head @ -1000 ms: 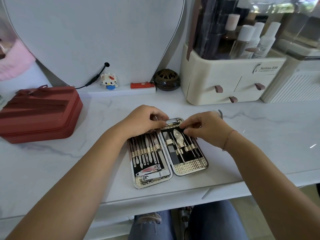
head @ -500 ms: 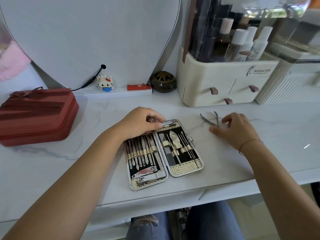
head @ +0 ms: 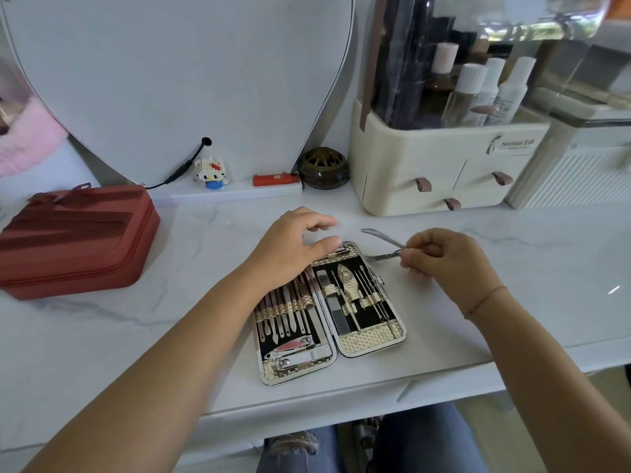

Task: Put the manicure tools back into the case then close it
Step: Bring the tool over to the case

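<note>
Steel nippers (head: 382, 245) now lifted, pinched by right hand (head: 444, 257) fingers, left hand (head: 290, 247) spread on open case (head: 372, 343)

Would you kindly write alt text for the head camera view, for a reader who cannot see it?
A person's right hand holds steel cuticle nippers just above an open gold manicure case full of tools on a white marble counter, while the left hand rests over the case's top edge. A red zip pouch sits to the left.

White marble counter (head: 102, 336) — daylit
</note>
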The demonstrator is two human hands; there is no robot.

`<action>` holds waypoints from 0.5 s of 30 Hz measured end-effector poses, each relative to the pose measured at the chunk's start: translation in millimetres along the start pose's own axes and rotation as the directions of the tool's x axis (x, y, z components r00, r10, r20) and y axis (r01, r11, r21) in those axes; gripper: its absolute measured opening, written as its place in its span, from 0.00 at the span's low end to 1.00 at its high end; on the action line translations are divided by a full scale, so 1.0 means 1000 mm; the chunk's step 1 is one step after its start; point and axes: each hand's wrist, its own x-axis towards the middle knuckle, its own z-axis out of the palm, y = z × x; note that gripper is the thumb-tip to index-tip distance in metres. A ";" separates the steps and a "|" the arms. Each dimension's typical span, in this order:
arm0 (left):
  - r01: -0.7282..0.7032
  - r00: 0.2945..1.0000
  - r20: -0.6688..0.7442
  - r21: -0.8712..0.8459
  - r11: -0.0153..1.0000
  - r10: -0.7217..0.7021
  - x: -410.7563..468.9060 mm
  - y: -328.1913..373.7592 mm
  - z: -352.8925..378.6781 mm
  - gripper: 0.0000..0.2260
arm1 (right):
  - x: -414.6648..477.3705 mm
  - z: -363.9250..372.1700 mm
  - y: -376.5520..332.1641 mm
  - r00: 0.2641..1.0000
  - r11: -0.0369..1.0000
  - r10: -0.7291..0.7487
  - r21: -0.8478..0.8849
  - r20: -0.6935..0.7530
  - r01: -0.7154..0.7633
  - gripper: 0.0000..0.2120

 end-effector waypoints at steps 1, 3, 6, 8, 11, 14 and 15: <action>-0.007 1.000 -0.008 -0.040 0.999 0.007 -0.001 0.003 0.000 0.17 | 0.000 0.004 -0.004 1.000 0.994 0.001 0.106 0.021 -0.003 0.02; -0.007 1.000 -0.019 -0.140 0.990 0.004 -0.002 0.008 -0.003 0.19 | 0.000 0.009 -0.016 1.000 0.968 -0.011 0.251 0.021 0.005 0.02; 0.031 1.000 0.013 -0.302 0.953 -0.028 -0.005 0.018 -0.006 0.19 | 0.000 0.019 -0.033 0.994 0.945 -0.100 0.309 -0.044 0.108 0.03; 0.070 0.997 0.060 -0.423 0.903 -0.049 -0.006 0.022 -0.007 0.17 | -0.004 0.028 -0.042 0.976 0.934 -0.204 0.283 -0.072 0.216 0.04; 0.098 0.993 0.111 -0.503 0.859 -0.048 -0.007 0.025 -0.007 0.11 | -0.010 0.043 -0.050 0.960 0.921 -0.272 0.270 -0.064 0.280 0.05; 0.142 0.988 0.127 -0.557 0.818 -0.086 -0.007 0.026 -0.010 0.09 | -0.004 0.045 -0.051 0.985 0.895 -0.174 0.418 0.002 0.157 0.05; 0.147 0.988 0.124 -0.568 0.810 -0.092 -0.008 0.025 -0.010 0.10 | -0.001 0.045 -0.049 0.990 0.892 -0.127 0.442 0.055 0.090 0.08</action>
